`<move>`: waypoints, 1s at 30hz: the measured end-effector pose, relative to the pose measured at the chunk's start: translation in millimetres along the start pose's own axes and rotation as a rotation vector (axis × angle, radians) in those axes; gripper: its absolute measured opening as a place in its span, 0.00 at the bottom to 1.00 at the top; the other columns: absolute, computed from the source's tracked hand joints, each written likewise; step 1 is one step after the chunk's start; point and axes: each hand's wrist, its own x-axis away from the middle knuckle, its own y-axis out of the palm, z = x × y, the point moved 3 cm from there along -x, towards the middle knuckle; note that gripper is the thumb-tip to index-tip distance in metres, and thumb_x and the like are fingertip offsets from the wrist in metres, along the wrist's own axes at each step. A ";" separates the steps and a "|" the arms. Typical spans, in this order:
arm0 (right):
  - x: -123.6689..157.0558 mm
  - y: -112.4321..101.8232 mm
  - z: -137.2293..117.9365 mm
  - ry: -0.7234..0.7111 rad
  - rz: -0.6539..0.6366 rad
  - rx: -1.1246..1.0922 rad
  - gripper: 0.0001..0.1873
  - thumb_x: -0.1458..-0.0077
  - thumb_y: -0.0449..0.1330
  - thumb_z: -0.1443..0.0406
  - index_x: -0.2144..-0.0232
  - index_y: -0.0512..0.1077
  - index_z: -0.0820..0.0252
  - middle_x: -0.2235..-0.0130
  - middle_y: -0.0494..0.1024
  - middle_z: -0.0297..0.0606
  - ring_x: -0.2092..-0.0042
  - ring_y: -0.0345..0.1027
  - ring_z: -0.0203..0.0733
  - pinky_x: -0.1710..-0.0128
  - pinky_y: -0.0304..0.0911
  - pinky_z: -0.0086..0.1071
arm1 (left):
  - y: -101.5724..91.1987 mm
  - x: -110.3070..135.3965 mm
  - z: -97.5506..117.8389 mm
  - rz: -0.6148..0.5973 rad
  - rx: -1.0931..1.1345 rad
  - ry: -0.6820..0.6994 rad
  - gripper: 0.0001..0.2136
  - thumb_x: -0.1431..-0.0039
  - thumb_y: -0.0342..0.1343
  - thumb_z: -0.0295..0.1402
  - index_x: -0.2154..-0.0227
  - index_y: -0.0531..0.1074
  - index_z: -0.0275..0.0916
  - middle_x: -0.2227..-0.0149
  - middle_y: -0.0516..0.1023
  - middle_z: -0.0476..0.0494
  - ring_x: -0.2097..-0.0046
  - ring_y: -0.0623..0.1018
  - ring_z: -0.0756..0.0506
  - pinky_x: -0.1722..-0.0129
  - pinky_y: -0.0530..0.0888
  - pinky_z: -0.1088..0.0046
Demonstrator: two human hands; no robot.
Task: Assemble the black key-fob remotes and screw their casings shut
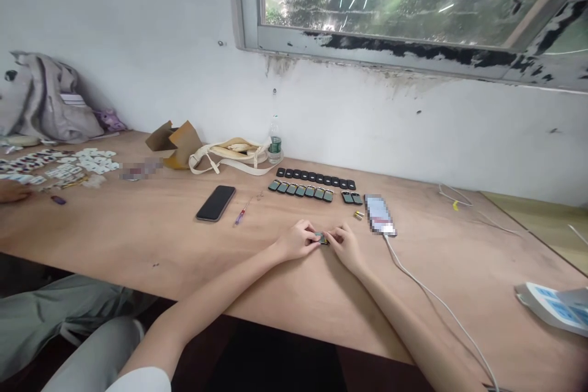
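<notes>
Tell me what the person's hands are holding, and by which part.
The left hand and right hand pinch a small dark rectangular device from opposite sides; the hands hide most of it, so the exact grip cannot be told.

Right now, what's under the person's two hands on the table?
Under the left hand and right hand is a small dark rectangular gadget with a greenish face, above a light wooden tabletop. The hands cover most of it, so its underside cannot be seen.

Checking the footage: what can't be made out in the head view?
Head view only:
Small item: mostly hidden by the left hand and right hand.
Flat item on the white cable: pixelated.
Table patch: pixelated.
Another person's hand: cut off by the left edge.
</notes>
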 end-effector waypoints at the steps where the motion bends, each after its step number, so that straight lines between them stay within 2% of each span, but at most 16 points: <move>1: 1.4 -0.2 -0.1 -0.011 -0.019 0.004 0.23 0.44 0.53 0.48 0.77 0.74 0.57 0.69 0.68 0.39 0.67 0.65 0.43 0.66 0.63 0.37 | 0.1 0.0 -0.2 -0.001 0.003 -0.001 0.10 0.41 0.55 0.36 0.66 0.79 0.38 0.64 0.73 0.39 0.59 0.73 0.44 0.58 0.72 0.68; 7: 11.9 1.0 -1.8 -0.086 -0.035 0.085 0.18 0.39 0.50 0.54 0.64 0.78 0.54 0.62 0.71 0.44 0.59 0.66 0.48 0.57 0.64 0.43 | 3.3 1.0 -4.6 0.014 -0.006 -0.008 0.10 0.42 0.56 0.38 0.65 0.78 0.39 0.63 0.72 0.40 0.59 0.72 0.44 0.57 0.71 0.68; 10: 14.5 0.2 -5.3 -0.121 -0.048 0.098 0.17 0.38 0.49 0.57 0.56 0.74 0.53 0.57 0.71 0.45 0.55 0.66 0.48 0.52 0.63 0.44 | 2.9 1.9 -4.5 0.010 -0.039 -0.018 0.12 0.42 0.55 0.42 0.65 0.78 0.39 0.63 0.72 0.41 0.59 0.71 0.44 0.57 0.71 0.68; 13: 16.6 -0.9 -7.1 -0.120 -0.086 0.110 0.21 0.43 0.56 0.56 0.47 0.67 0.52 0.54 0.70 0.44 0.51 0.64 0.50 0.51 0.63 0.44 | 0.4 2.3 -1.5 -0.009 -0.012 -0.017 0.14 0.37 0.49 0.41 0.64 0.78 0.39 0.63 0.73 0.41 0.57 0.71 0.45 0.54 0.69 0.67; 15: 18.2 -0.6 -5.8 -0.117 -0.094 0.125 0.27 0.48 0.61 0.55 0.47 0.65 0.51 0.53 0.70 0.43 0.50 0.63 0.51 0.50 0.62 0.45 | -1.3 2.1 0.4 -0.025 0.041 -0.016 0.15 0.35 0.46 0.38 0.63 0.77 0.39 0.63 0.74 0.41 0.56 0.71 0.45 0.53 0.69 0.68; 19: 15.1 -1.1 5.0 -0.091 -0.075 0.091 0.26 0.50 0.62 0.56 0.49 0.65 0.54 0.53 0.71 0.44 0.51 0.65 0.51 0.52 0.63 0.45 | -4.3 1.2 1.2 0.010 0.180 -0.009 0.15 0.34 0.44 0.36 0.56 0.75 0.39 0.59 0.76 0.42 0.55 0.73 0.46 0.52 0.69 0.71; 22: -4.9 -13.4 20.1 -0.005 -0.049 0.033 0.28 0.50 0.62 0.57 0.48 0.62 0.57 0.51 0.69 0.46 0.52 0.67 0.49 0.54 0.65 0.43 | -5.9 1.2 -0.9 0.072 0.210 -0.028 0.15 0.34 0.44 0.35 0.52 0.72 0.40 0.58 0.76 0.43 0.55 0.73 0.47 0.52 0.69 0.71; 26: -55.9 -44.6 39.0 0.045 0.005 0.124 0.29 0.53 0.63 0.60 0.48 0.61 0.57 0.47 0.68 0.45 0.45 0.62 0.51 0.46 0.60 0.45 | -4.3 1.6 -4.3 0.068 0.186 -0.061 0.14 0.36 0.46 0.31 0.51 0.72 0.39 0.61 0.76 0.43 0.57 0.73 0.47 0.53 0.69 0.71; 30: -103.5 -56.8 54.3 0.067 -0.096 0.221 0.31 0.51 0.61 0.65 0.45 0.59 0.55 0.44 0.65 0.44 0.39 0.54 0.50 0.42 0.56 0.43 | -1.6 2.1 -7.4 0.046 0.175 -0.067 0.15 0.38 0.47 0.28 0.51 0.72 0.39 0.61 0.76 0.43 0.56 0.73 0.47 0.52 0.69 0.71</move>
